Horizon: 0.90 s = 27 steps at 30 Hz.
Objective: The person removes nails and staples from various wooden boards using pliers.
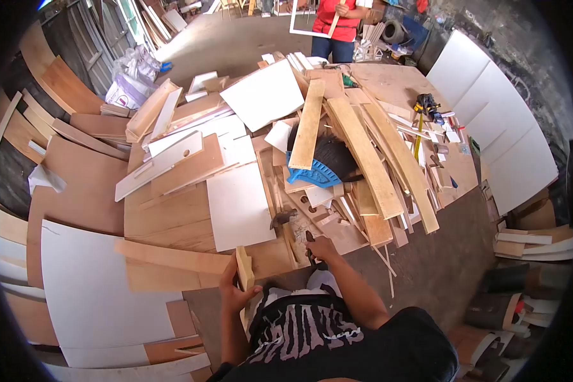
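Note:
My left hand (237, 294) is closed around the near end of a long wooden board (178, 256), which stretches away to the left across the table edge. My right hand (325, 249) grips a dark-handled tool (310, 247) just above the front edge of the workbench; its exact kind is unclear. Ahead of that hand lies a hammer (280, 219) with a dark head, beside wood scraps and shavings. A white panel (240, 207) rests flat on the table beyond my left hand.
Piled planks (363, 159) overhang the table's right front edge. A blue broom (315, 173) lies among them, partly under a plank. A yellow tape measure (419, 137) sits at the right. Another person (336, 28) stands behind the table holding a stick. Boards lean along both sides.

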Each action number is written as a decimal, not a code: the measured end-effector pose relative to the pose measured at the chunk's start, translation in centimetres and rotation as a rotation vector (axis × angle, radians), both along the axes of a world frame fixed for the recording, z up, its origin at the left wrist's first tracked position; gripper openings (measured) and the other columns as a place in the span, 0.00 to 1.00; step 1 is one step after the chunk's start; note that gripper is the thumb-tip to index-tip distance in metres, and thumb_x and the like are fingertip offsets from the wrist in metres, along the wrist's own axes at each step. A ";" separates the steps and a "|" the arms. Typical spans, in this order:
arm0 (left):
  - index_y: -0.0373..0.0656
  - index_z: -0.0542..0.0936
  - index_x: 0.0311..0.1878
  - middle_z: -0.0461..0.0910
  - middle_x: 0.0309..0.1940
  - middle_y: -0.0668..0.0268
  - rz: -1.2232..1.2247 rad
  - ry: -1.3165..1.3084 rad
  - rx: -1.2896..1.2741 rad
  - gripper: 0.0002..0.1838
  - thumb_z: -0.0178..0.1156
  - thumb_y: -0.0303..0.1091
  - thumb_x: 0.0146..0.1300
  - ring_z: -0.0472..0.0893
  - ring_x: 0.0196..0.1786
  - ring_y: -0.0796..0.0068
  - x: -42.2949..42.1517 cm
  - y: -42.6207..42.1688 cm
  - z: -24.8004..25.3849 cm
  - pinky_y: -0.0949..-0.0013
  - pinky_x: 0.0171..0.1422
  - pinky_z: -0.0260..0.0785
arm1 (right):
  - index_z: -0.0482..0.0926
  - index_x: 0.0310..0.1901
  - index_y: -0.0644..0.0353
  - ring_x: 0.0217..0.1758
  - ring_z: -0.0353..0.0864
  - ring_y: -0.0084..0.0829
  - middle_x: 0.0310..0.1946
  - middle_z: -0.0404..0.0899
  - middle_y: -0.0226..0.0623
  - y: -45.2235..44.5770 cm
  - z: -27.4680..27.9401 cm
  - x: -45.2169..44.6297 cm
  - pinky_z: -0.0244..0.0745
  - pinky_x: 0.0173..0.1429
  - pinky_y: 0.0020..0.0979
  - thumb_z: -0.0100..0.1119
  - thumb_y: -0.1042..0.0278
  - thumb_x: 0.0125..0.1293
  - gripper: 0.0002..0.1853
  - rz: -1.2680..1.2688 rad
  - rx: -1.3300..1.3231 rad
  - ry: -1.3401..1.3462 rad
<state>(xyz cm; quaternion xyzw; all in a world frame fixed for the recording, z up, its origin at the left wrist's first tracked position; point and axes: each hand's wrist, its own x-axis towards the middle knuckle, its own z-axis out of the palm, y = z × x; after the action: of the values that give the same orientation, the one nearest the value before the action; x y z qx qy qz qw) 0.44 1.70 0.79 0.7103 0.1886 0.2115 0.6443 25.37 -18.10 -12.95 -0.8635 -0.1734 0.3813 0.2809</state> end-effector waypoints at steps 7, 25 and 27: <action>0.26 0.63 0.77 0.75 0.67 0.51 -0.067 -0.049 0.097 0.67 0.86 0.58 0.41 0.76 0.68 0.63 -2.8 3.7 1.1 0.61 0.73 0.67 | 0.86 0.38 0.69 0.27 0.90 0.32 0.31 0.90 0.43 1.1 0.6 -3.7 0.82 0.34 0.34 0.62 0.57 0.68 0.18 -0.335 0.130 0.109; 0.29 0.62 0.77 0.73 0.41 0.66 -0.336 -0.578 -0.311 0.69 0.82 0.67 0.41 0.71 0.42 0.76 -2.6 5.1 10.6 0.68 0.47 0.63 | 0.76 0.52 0.66 0.40 0.86 0.26 0.43 0.83 0.36 6.6 18.7 -14.8 0.81 0.48 0.30 0.71 0.76 0.67 0.16 -0.155 1.024 0.175; 0.39 0.53 0.83 0.74 0.42 0.63 -0.395 -0.584 -0.350 0.72 0.80 0.70 0.42 0.73 0.43 0.72 -2.6 6.3 10.8 0.63 0.53 0.64 | 0.76 0.54 0.66 0.43 0.85 0.25 0.44 0.83 0.35 7.0 18.9 -15.1 0.81 0.51 0.30 0.72 0.77 0.66 0.18 -0.113 1.033 0.240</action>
<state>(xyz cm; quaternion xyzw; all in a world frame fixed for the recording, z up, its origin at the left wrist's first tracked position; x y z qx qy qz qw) -2.13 8.03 11.59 0.5222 -0.1098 0.2412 0.8106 10.22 -11.15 5.98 -0.5709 -0.2585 0.3266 0.7075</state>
